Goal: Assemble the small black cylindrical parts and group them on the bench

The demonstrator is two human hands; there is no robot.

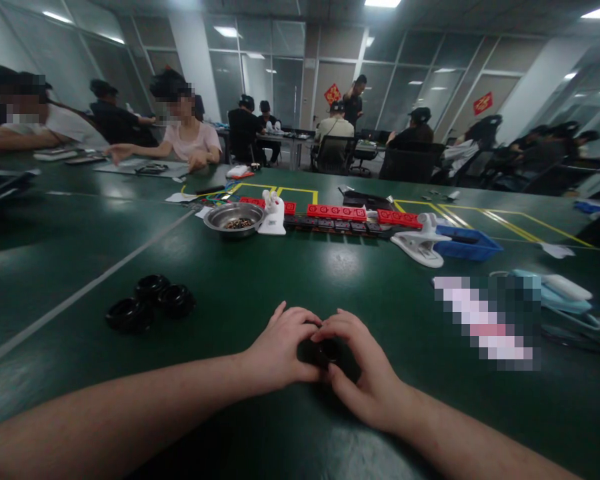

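Note:
Near the front of the green table [250, 280], my left hand [280, 347] and my right hand [367, 367] meet around a small black round piece [329, 351] with a hollow middle. Fingers and thumbs of both hands curve about it from either side, and they cover most of it. Its exact kind does not show. To the left lie three glossy black hollow round pieces, one at the back [151, 285], one in front [129, 315] and one at the right [177, 300], close together.
Farther back stand a metal bowl [220, 223] of small parts, a white clip stand [274, 217], red trays [336, 212], a second white clip [420, 247] and a blue bin [473, 248]. A blurred-out item [480, 320] lies right. Other people sit beyond.

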